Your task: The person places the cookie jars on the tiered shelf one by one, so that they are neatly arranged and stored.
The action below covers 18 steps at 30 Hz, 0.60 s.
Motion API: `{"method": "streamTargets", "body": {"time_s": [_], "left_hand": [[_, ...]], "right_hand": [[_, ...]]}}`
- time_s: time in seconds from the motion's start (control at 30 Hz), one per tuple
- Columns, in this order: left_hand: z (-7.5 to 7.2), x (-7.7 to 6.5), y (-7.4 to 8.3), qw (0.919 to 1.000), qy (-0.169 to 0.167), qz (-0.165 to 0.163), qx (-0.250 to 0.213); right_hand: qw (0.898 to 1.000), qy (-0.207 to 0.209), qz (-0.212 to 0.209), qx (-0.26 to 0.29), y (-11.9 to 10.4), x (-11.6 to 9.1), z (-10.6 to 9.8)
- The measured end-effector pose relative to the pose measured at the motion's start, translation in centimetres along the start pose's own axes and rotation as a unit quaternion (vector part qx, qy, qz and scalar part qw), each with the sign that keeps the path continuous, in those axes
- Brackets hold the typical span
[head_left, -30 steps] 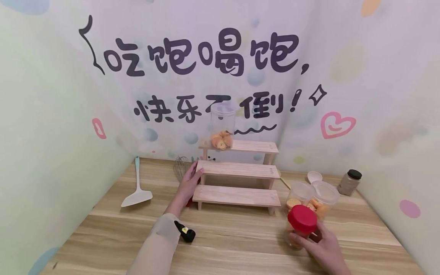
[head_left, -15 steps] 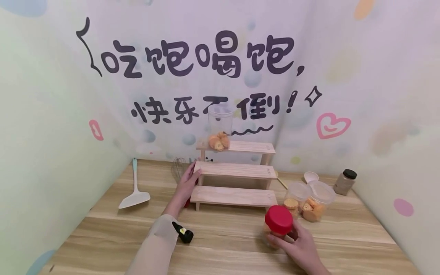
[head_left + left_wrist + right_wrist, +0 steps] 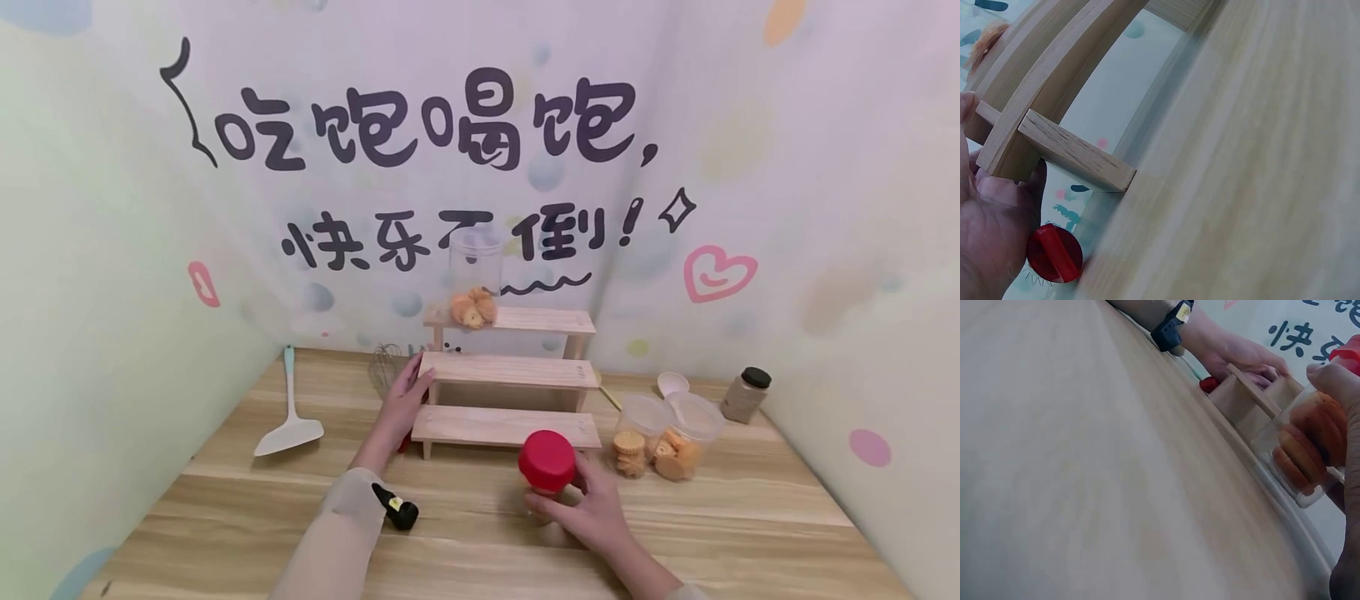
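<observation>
A three-tier wooden step shelf [image 3: 510, 369] stands at the back of the table. My left hand [image 3: 397, 412] grips the left end of its middle tier, and in the left wrist view the fingers wrap around the plank end [image 3: 1007, 144]. In front of the shelf's right part, my right hand [image 3: 596, 508] holds a clear jar with a red lid [image 3: 547, 461]. Cookies [image 3: 1307, 450] show through its wall in the right wrist view, where the jar hangs above the table. On the top tier, at the left, stands a clear jar of cookies [image 3: 476, 267].
Two clear cookie jars, the left one [image 3: 633, 433] and the right one [image 3: 686, 437], stand right of the shelf. Behind them are a white spoon [image 3: 672, 383] and a black-lidded jar [image 3: 747, 396]. A white spatula [image 3: 290, 433] and a whisk [image 3: 385, 367] lie to the left.
My right hand has carried the red-lidded jar leftward, from in front of the two cookie jars to in front of the shelf. My left hand keeps its grip on the shelf.
</observation>
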<state>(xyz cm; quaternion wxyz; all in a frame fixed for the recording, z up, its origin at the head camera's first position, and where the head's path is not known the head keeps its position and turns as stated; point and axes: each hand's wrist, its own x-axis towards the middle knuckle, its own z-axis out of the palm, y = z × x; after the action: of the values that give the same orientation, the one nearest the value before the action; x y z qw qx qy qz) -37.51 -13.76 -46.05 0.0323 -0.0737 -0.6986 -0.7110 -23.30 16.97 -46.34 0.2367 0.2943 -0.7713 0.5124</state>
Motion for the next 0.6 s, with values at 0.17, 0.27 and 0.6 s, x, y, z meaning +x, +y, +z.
{"method": "streamTargets", "body": {"time_s": [0.17,0.27,0.6], "left_hand": [[0.1,0.0,0.1,0.9998,-0.005,-0.006,-0.017],[0.2,0.1,0.2,0.9998,0.000,0.000,-0.021],[0.0,0.0,-0.2,0.9998,0.009,0.018,-0.006]], "right_hand": [[0.999,0.002,-0.042,-0.003,1.2,1.0,2.2],[0.998,0.007,-0.065,-0.011,2.7,1.3,2.9],[0.977,0.073,-0.201,-0.028,2.1,5.7,1.6]]}}
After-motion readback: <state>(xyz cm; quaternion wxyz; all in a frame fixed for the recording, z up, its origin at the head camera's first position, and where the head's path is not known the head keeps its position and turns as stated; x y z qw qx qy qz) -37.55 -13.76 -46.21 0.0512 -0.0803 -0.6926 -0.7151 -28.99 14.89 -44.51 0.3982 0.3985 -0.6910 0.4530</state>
